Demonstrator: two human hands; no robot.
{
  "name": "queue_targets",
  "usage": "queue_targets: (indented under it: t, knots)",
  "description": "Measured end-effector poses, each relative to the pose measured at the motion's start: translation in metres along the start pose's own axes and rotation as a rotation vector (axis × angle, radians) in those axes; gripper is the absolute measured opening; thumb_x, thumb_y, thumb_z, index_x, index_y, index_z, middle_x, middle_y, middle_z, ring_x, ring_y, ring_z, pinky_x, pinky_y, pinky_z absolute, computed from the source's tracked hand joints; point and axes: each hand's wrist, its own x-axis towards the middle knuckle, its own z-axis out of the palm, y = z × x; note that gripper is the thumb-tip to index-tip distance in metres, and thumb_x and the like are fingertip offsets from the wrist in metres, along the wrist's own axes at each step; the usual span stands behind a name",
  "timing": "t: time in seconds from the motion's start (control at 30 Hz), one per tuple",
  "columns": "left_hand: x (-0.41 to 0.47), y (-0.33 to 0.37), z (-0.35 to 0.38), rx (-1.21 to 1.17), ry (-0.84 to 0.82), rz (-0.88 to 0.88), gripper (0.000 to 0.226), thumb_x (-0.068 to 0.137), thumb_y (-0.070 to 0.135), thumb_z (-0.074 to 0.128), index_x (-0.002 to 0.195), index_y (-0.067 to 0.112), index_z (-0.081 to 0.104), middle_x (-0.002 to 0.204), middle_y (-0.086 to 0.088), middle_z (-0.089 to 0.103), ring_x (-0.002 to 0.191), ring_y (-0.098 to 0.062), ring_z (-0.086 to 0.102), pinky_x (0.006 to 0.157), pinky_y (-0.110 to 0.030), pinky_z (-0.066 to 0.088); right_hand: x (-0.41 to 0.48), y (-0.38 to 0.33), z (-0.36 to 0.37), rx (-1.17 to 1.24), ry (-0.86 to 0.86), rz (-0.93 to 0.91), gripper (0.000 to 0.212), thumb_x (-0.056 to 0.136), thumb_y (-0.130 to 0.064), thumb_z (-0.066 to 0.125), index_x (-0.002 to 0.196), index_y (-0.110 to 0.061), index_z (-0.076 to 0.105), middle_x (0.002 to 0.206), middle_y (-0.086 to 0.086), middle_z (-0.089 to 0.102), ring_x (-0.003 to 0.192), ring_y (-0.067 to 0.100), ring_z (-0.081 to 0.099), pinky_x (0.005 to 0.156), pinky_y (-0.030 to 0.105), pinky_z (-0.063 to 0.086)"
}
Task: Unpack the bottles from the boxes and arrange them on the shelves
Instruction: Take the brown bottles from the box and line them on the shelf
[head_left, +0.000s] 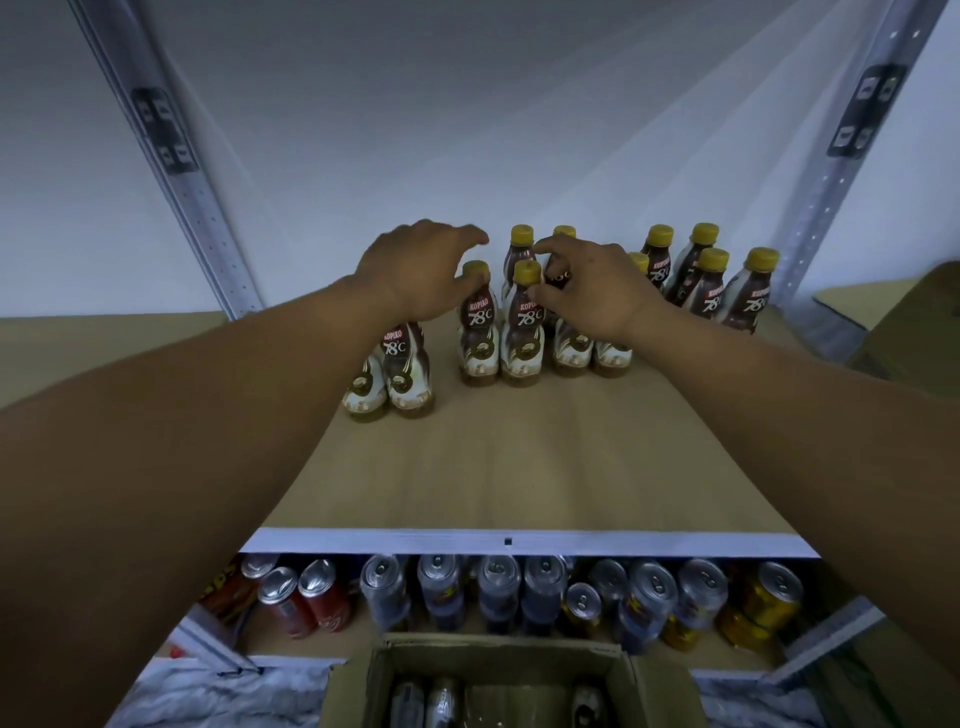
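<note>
A grey left upright (171, 156) of the rack rose on the left. Next to it the left hand (415, 270) hung over the wooden shelf (493, 467), fingers spread and loosely bent, gripping nothing. Its heel hid the caps of the left pair of bottles (400, 374), and its thumb touched the yellow cap of the first front bottle (477, 322). Touching that one stood the second front bottle (524, 322), both upright.

The right hand (592, 291) came next, its forefinger and thumb curved round the rear bottle (558, 275); whether they squeezed it could not be told. Two more bottle bases (592, 353) showed under its palm. Further right a group of bottles (711, 280) stood upright near the right upright (841, 171).

Below, on the lower shelf, stood a row of cans (498, 592), red at the left, dark in the middle, gold at the right. An open cardboard box (644, 680) sat nearest the camera, with a few items inside.
</note>
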Motion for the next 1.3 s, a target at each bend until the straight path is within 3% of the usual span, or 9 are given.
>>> queue_targets:
  t: [0.17,0.33,0.47,0.67,0.77,0.97,1.07,1.23,1.3]
  knots:
    - [-0.062,0.028,0.005,-0.043,0.216,0.083,0.035,0.099,0.036,0.05,0.121,0.014,0.067,0.108,-0.012,0.069,0.103,-0.034,0.06,0.081,-0.047,0.051,-0.044,-0.008,0.008,0.013,0.094,0.015,0.031,0.094,-0.038,0.065,0.118,-0.019,0.068,0.099,0.001,0.071,0.093,0.022,0.066,0.083,0.038,0.055]
    - [-0.151,0.05,0.044,-0.185,0.196,0.047,0.028,0.094,0.032,0.053,0.1,0.012,0.071,0.092,-0.007,0.07,0.087,-0.029,0.063,0.07,-0.042,0.051,-0.115,-0.018,0.039,-0.001,-0.051,0.127,0.026,0.092,-0.038,0.064,0.111,-0.021,0.07,0.089,-0.005,0.064,0.092,0.019,0.064,0.08,0.034,0.052]
    - [-0.218,0.062,0.078,-0.216,0.082,-0.053,0.03,0.095,0.035,0.056,0.111,0.015,0.071,0.1,-0.006,0.072,0.094,-0.031,0.064,0.077,-0.046,0.054,-0.175,-0.028,0.07,-0.025,-0.141,0.166,0.029,0.091,-0.038,0.061,0.113,-0.021,0.07,0.099,-0.001,0.07,0.099,0.026,0.064,0.081,0.034,0.049]
    - [-0.301,0.086,0.117,-0.22,0.067,-0.08,0.039,0.095,0.036,0.055,0.124,0.012,0.066,0.117,-0.008,0.067,0.112,-0.033,0.058,0.086,-0.045,0.051,-0.26,-0.043,0.117,-0.052,0.009,0.041,0.039,0.093,-0.032,0.062,0.12,-0.006,0.068,0.138,0.016,0.059,0.132,0.038,0.049,0.111,0.047,0.041]
    - [-0.338,0.096,0.143,-0.324,-0.025,-0.167,0.041,0.095,0.034,0.056,0.128,0.012,0.065,0.118,-0.01,0.067,0.111,-0.034,0.058,0.084,-0.047,0.053,-0.29,-0.047,0.139,-0.024,0.024,0.094,0.034,0.096,-0.029,0.062,0.122,-0.007,0.068,0.138,0.015,0.058,0.135,0.035,0.045,0.108,0.05,0.043]
    - [-0.394,0.095,0.193,-0.584,-0.289,-0.43,0.04,0.096,0.028,0.063,0.135,0.016,0.06,0.112,-0.013,0.071,0.101,-0.031,0.066,0.082,-0.037,0.054,-0.338,-0.032,0.179,0.139,-0.232,0.377,0.035,0.101,-0.035,0.058,0.131,-0.015,0.063,0.123,0.011,0.065,0.101,0.033,0.063,0.079,0.042,0.053]
    - [-0.405,0.092,0.212,-0.673,-0.389,-0.581,0.043,0.098,0.031,0.063,0.137,0.015,0.058,0.119,-0.014,0.07,0.108,-0.034,0.065,0.086,-0.037,0.052,-0.362,-0.019,0.2,0.233,-0.341,0.574,0.039,0.1,-0.033,0.061,0.135,-0.016,0.06,0.114,0.012,0.07,0.096,0.031,0.066,0.081,0.04,0.055]
    - [-0.417,0.092,0.246,-0.783,-0.44,-0.82,0.055,0.089,0.044,0.065,0.134,0.014,0.057,0.119,-0.016,0.069,0.11,-0.038,0.063,0.094,-0.047,0.052,-0.374,-0.001,0.232,0.403,-0.415,0.824,0.042,0.101,-0.032,0.059,0.141,-0.018,0.054,0.135,0.008,0.061,0.111,0.032,0.061,0.088,0.04,0.052]
    - [-0.42,0.092,0.26,-0.82,-0.451,-0.881,0.056,0.089,0.039,0.068,0.136,0.011,0.057,0.124,-0.015,0.067,0.115,-0.036,0.062,0.1,-0.045,0.051,-0.37,0.008,0.245,0.452,-0.372,0.908,0.042,0.101,-0.032,0.06,0.14,-0.018,0.055,0.137,0.006,0.061,0.114,0.03,0.061,0.089,0.039,0.051]
